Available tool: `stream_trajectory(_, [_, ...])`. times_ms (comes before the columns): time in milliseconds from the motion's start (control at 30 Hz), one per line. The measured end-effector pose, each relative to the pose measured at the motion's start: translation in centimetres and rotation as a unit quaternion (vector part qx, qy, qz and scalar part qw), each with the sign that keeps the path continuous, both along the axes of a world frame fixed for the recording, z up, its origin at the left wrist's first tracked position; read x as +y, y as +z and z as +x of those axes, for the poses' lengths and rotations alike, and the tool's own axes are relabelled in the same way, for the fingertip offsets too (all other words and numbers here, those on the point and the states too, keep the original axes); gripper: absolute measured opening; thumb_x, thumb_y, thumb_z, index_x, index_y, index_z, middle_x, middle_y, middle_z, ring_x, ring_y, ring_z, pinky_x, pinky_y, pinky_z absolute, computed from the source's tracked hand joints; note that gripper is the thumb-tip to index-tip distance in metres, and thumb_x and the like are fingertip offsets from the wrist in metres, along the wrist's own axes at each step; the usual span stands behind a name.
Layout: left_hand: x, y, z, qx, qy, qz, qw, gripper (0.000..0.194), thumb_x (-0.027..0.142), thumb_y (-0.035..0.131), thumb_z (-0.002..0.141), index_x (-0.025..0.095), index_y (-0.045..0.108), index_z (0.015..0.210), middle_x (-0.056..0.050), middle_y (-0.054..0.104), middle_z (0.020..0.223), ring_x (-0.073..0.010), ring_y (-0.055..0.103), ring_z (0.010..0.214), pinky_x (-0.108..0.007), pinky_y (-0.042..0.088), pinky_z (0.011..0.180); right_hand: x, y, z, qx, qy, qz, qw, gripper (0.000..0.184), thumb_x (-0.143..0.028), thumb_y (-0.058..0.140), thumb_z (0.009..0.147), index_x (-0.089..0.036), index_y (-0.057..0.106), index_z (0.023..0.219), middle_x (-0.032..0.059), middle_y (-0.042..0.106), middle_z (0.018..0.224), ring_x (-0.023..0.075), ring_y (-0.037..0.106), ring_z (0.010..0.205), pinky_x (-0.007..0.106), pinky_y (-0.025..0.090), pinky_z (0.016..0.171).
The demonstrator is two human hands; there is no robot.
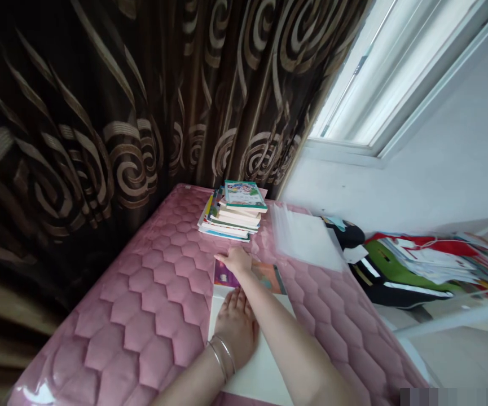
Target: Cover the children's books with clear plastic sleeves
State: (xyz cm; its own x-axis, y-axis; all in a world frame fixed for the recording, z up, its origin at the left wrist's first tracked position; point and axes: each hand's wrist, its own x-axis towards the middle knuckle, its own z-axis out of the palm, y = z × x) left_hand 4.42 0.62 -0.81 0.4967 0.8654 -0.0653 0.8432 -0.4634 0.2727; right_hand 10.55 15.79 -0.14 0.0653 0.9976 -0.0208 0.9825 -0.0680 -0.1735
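A book [252, 375] lies open before me, with a pale blank page nearest me and a purple and orange printed part [269, 277] at its far end. My left hand [237, 324], with two thin bangles at the wrist, rests flat on the pale page, fingers stretched away from me. Beyond it, my right hand [238, 260] is at the far edge of the printed part. Its thumb points left, while the other fingers look bent over the edge and are mostly hidden. The right forearm crosses over the page.
A stack of books [233, 217] stands farther back on the pink quilted mattress [142, 332]. Clear plastic sheets [309, 239] lie to its right. Patterned curtains [142, 141] hang behind and left. A green and black bag [396, 265] with papers sits beyond the right edge.
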Motion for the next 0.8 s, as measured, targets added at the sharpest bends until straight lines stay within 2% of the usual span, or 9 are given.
stream_trajectory(100, [0.0, 0.1, 0.0, -0.003, 0.003, 0.005, 1.0, 0.058, 0.033, 0.026, 0.093, 0.006, 0.04, 0.141, -0.017, 0.04, 0.147, -0.0292, 0.03, 0.14, -0.046, 0.022, 0.117, -0.9, -0.2, -0.4, -0.004, 0.012, 0.03, 0.999, 0.056, -0.061, 0.044, 0.088, -0.013, 0.066, 0.105, 0.0196, 0.065, 0.111, 0.0299, 0.057, 0.108, 0.041, 0.039, 0.088])
stream_trajectory(200, [0.0, 0.2, 0.0, -0.006, 0.012, 0.006, 1.0, 0.057, 0.034, 0.026, 0.093, 0.006, 0.042, 0.14, -0.018, 0.042, 0.146, -0.0298, 0.032, 0.138, -0.046, 0.023, 0.116, -2.5, -0.3, -0.1, 0.021, 0.044, 0.013, 0.999, 0.05, -0.057, 0.05, 0.087, -0.015, 0.06, 0.11, 0.0181, 0.061, 0.118, 0.0293, 0.053, 0.113, 0.042, 0.037, 0.091])
stream_trajectory(300, [0.0, 0.3, 0.1, -0.001, 0.019, -0.001, 1.0, 0.057, 0.036, 0.027, 0.094, 0.005, 0.044, 0.139, -0.019, 0.043, 0.145, -0.0298, 0.035, 0.137, -0.044, 0.024, 0.116, -3.9, -0.5, 0.7, 0.066, 0.078, -0.038, 0.994, 0.05, -0.059, 0.064, 0.075, -0.02, 0.059, 0.106, 0.0124, 0.06, 0.119, 0.0272, 0.051, 0.114, 0.042, 0.035, 0.093])
stream_trajectory(400, [0.0, 0.0, 0.1, 0.0, 0.023, 0.008, 1.0, 0.057, 0.035, 0.025, 0.094, 0.006, 0.044, 0.139, -0.018, 0.044, 0.144, -0.0303, 0.036, 0.136, -0.045, 0.026, 0.115, -4.4, -0.5, 1.3, 0.091, 0.093, -0.057, 0.99, 0.052, -0.058, 0.075, 0.061, -0.023, 0.06, 0.097, 0.0076, 0.062, 0.114, 0.0254, 0.053, 0.109, 0.04, 0.034, 0.094])
stream_trajectory(500, [0.0, -0.4, 0.2, -0.003, 0.023, 0.016, 1.0, 0.057, 0.035, 0.024, 0.094, 0.008, 0.042, 0.141, -0.016, 0.043, 0.145, -0.03, 0.035, 0.137, -0.046, 0.025, 0.115, -3.7, -0.3, 1.2, 0.081, 0.08, -0.056, 0.992, 0.05, -0.061, 0.075, 0.058, -0.023, 0.064, 0.088, 0.0062, 0.066, 0.105, 0.0245, 0.057, 0.102, 0.036, 0.037, 0.088])
stream_trajectory(600, [0.0, -0.6, 0.2, -0.009, 0.019, 0.01, 1.0, 0.058, 0.036, 0.024, 0.093, 0.009, 0.038, 0.143, -0.015, 0.037, 0.149, -0.029, 0.029, 0.14, -0.046, 0.023, 0.116, -2.2, 0.1, 0.7, 0.06, 0.054, -0.044, 0.996, 0.048, -0.066, 0.071, 0.062, -0.022, 0.068, 0.083, 0.0055, 0.069, 0.097, 0.0236, 0.061, 0.095, 0.034, 0.038, 0.084])
stream_trajectory(800, [-0.1, 0.3, 0.1, 0.003, 0.009, -0.012, 1.0, 0.06, 0.034, 0.027, 0.093, 0.002, 0.037, 0.142, -0.018, 0.034, 0.15, -0.0285, 0.025, 0.142, -0.041, 0.018, 0.118, 0.1, 0.4, -0.3, 0.013, 0.008, -0.028, 0.999, 0.052, -0.07, 0.057, 0.074, -0.021, 0.073, 0.081, 0.0111, 0.072, 0.093, 0.0259, 0.063, 0.095, 0.037, 0.039, 0.084])
